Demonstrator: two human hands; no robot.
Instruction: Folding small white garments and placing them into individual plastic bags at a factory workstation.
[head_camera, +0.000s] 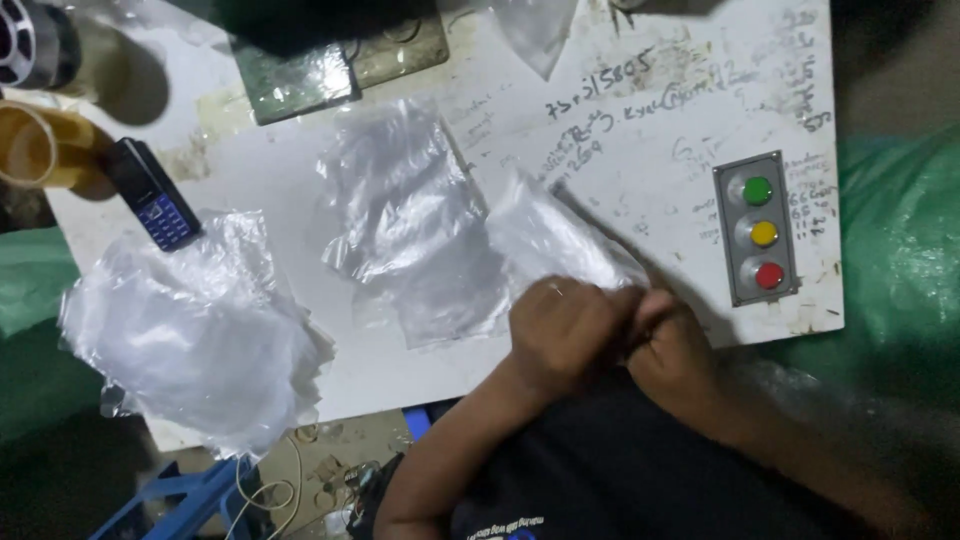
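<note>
1. Where the two forearms meet at the near table edge, left hand and right hand pressed together, fingers of both curled and pinching the near end of a clear plastic bag.
2. Bag running up and to the left from the knuckles, lying on the white table, its far end touching the next sheet.
3. Just left of the hands, a flat clear plastic sheet, creased, near corner close to the table's front edge.
4. Farther left, a loose pile of plastic bags hanging over the front-left edge, above a blue frame.
5. To the right, near the table's right edge, a grey button box with green, yellow and red buttons, a strip of bare tabletop between it and the hands.
6. Behind the pile, a dark mobile phone, beside a roll of brown tape at the left edge.
7. At the far edge, a grey metal plate, a stretch of bare white surface between it and the sheet.
</note>
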